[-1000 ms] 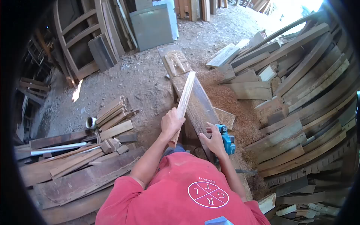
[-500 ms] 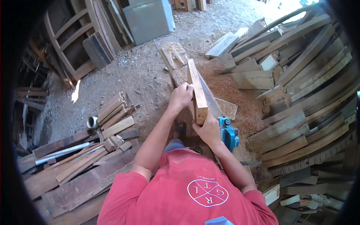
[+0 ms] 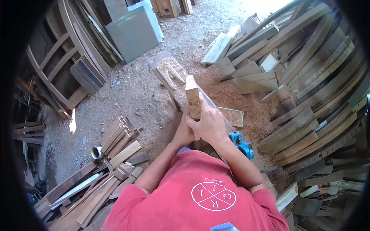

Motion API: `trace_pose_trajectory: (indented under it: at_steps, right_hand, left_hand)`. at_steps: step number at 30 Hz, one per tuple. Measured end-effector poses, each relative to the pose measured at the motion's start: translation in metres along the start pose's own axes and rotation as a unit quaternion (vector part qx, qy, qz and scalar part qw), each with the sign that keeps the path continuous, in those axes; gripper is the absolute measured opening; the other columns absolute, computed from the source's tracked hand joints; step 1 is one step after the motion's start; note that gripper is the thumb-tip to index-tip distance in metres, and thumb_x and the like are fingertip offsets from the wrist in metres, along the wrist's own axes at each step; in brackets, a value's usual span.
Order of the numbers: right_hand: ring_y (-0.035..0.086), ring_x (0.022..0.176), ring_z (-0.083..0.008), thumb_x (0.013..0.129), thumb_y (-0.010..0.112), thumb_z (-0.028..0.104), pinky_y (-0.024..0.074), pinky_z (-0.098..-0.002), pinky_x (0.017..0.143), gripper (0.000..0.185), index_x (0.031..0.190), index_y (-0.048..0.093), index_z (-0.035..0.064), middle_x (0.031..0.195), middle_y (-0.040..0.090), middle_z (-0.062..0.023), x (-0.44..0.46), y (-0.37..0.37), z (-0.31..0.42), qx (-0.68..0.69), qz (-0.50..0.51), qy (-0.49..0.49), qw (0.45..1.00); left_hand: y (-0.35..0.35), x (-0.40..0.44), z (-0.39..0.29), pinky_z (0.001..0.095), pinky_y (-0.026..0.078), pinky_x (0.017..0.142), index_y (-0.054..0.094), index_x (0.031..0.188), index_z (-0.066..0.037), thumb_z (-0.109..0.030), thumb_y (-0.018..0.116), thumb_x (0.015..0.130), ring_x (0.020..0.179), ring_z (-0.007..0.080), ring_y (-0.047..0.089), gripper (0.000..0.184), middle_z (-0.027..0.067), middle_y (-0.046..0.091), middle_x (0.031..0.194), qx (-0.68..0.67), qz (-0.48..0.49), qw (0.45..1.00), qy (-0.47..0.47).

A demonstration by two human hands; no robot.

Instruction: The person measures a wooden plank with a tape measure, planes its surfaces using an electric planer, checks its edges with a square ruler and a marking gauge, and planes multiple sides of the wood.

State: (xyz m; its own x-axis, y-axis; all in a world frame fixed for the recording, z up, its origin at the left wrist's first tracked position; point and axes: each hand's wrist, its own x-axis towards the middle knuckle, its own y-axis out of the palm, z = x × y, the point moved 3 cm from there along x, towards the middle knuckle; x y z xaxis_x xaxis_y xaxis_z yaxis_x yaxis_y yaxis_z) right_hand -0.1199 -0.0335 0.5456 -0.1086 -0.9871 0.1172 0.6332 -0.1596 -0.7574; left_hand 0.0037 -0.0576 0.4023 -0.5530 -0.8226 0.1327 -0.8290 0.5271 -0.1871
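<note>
Both hands grip a short wooden board [image 3: 194, 101], which appears end-on with its pale cut end tipped up toward me. My left hand [image 3: 184, 130] is closed around its left, lower side, most of its fingers hidden behind the wood and the other hand. On the right side, my right hand [image 3: 211, 122] wraps the board, its thumb reaching across to the left hand. Just right of my right forearm lies a teal power planer [image 3: 242, 145], which neither hand touches. Beneath the board runs a narrow plank bench [image 3: 156, 59].
Two small wood strips [image 3: 169, 75] rest on the bench's far end. Sawdust and shavings [image 3: 227, 92] cover the ground to the right, beside stacked lumber [image 3: 300, 88]. Offcuts [image 3: 123, 142] and a pipe piece [image 3: 96, 152] lie left. Wooden frames [image 3: 58, 57] lean at the back left.
The board has turned from lying lengthwise ahead of me to facing me end-on. My left hand has come back toward my body, and my right hand has moved up along the board.
</note>
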Motion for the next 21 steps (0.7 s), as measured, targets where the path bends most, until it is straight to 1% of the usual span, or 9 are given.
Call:
trace_pose_trajectory:
  at_steps: [6, 8, 9, 11, 13, 15, 16, 18, 21]
  right_hand:
    - [0.074, 0.113, -0.0443, 0.085, 0.082, 0.044, 0.0594, -0.0477, 0.098, 0.093, 0.155, 0.048, -0.0079, 0.119, 0.074, -0.0332, 0.030, -0.004, 0.005, 0.043, 0.058, 0.061, 0.996]
    - [0.067, 0.132, -0.0402, 0.086, 0.084, 0.051, 0.0524, -0.0465, 0.111, 0.104, 0.164, 0.039, -0.0028, 0.144, 0.065, -0.0315, 0.040, 0.008, -0.028, 0.422, 0.054, 0.094, 0.900]
    - [0.067, 0.132, -0.0402, 0.086, 0.084, 0.051, 0.0524, -0.0465, 0.111, 0.104, 0.164, 0.039, -0.0028, 0.144, 0.065, -0.0315, 0.037, 0.009, -0.041, 0.422, 0.053, 0.096, 0.900]
    - [0.064, 0.135, -0.0398, 0.086, 0.085, 0.055, 0.0494, -0.0482, 0.113, 0.108, 0.164, 0.038, -0.0038, 0.151, 0.059, -0.0326, 0.028, 0.002, -0.066, 0.149, -0.014, 0.004, 0.989]
    - [0.058, 0.142, -0.0406, 0.082, 0.088, 0.054, 0.0449, -0.0478, 0.119, 0.111, 0.166, 0.038, 0.0022, 0.154, 0.057, -0.0313, 0.001, 0.020, -0.096, 0.080, 0.006, -0.020, 0.997]
    - [0.065, 0.134, -0.0379, 0.081, 0.089, 0.048, 0.0493, -0.0473, 0.114, 0.103, 0.164, 0.044, 0.0077, 0.145, 0.065, -0.0260, -0.031, 0.036, -0.109, -0.185, 0.007, -0.056, 0.981]
    - [0.065, 0.134, -0.0379, 0.081, 0.089, 0.048, 0.0493, -0.0473, 0.114, 0.103, 0.164, 0.044, 0.0077, 0.145, 0.065, -0.0260, -0.044, 0.046, -0.120, -0.185, 0.011, -0.056, 0.981]
    - [0.067, 0.129, -0.0378, 0.080, 0.090, 0.039, 0.0493, -0.0509, 0.113, 0.087, 0.153, 0.054, 0.0073, 0.138, 0.070, -0.0220, -0.063, 0.065, -0.147, -0.156, 0.089, 0.058, 0.982]
    - [0.070, 0.122, -0.0376, 0.081, 0.090, 0.037, 0.0512, -0.0496, 0.109, 0.083, 0.151, 0.057, 0.0094, 0.132, 0.072, -0.0212, -0.078, 0.077, -0.165, -0.090, 0.103, 0.077, 0.988]
  left_hand:
    - [-0.017, 0.024, 0.001, 0.0416, 0.051, 0.109, 0.054, 0.149, 0.002, -0.013, 0.081, 0.090, 0.130, 0.0247, 0.064, 0.067, 0.0180, 0.064, 0.144, -0.013, -0.068, 0.998, -0.011]
    - [-0.042, 0.041, -0.027, 0.0406, 0.054, 0.104, 0.057, 0.144, 0.003, -0.014, 0.079, 0.092, 0.124, 0.0249, 0.068, 0.059, 0.0169, 0.068, 0.139, -0.004, -0.103, 0.995, -0.004]
    - [-0.057, 0.050, -0.038, 0.0396, 0.057, 0.099, 0.061, 0.139, 0.005, -0.014, 0.077, 0.094, 0.118, 0.0250, 0.072, 0.051, 0.0158, 0.071, 0.135, 0.010, -0.145, 0.989, 0.002]
    - [-0.086, 0.075, -0.028, 0.0412, 0.060, 0.095, 0.060, 0.139, 0.005, -0.017, 0.075, 0.097, 0.116, 0.0279, 0.073, 0.050, 0.0167, 0.071, 0.134, -0.024, -0.173, 0.983, -0.059]
    - [-0.118, 0.101, -0.021, 0.0429, 0.063, 0.091, 0.059, 0.139, 0.005, -0.019, 0.073, 0.099, 0.115, 0.0307, 0.074, 0.049, 0.0175, 0.071, 0.133, -0.060, -0.204, 0.970, -0.114]
    - [-0.140, 0.115, -0.010, 0.0590, 0.064, 0.090, 0.053, 0.142, 0.006, -0.030, 0.069, 0.102, 0.117, 0.0394, 0.072, 0.056, 0.0213, 0.069, 0.127, -0.187, -0.133, 0.947, -0.226]
    - [-0.143, 0.116, -0.004, 0.0671, 0.065, 0.090, 0.049, 0.143, 0.007, -0.035, 0.068, 0.104, 0.118, 0.0438, 0.071, 0.060, 0.0232, 0.068, 0.125, -0.250, -0.097, 0.922, -0.281]
    - [-0.144, 0.115, 0.001, 0.0653, 0.066, 0.087, 0.050, 0.141, 0.007, -0.035, 0.067, 0.105, 0.117, 0.0427, 0.072, 0.058, 0.0241, 0.068, 0.125, -0.264, -0.078, 0.909, -0.314]
    - [-0.138, 0.128, 0.039, 0.0603, 0.069, 0.082, 0.053, 0.139, 0.005, -0.035, 0.061, 0.108, 0.116, 0.0420, 0.073, 0.052, 0.0259, 0.067, 0.130, -0.270, -0.020, 0.898, -0.347]
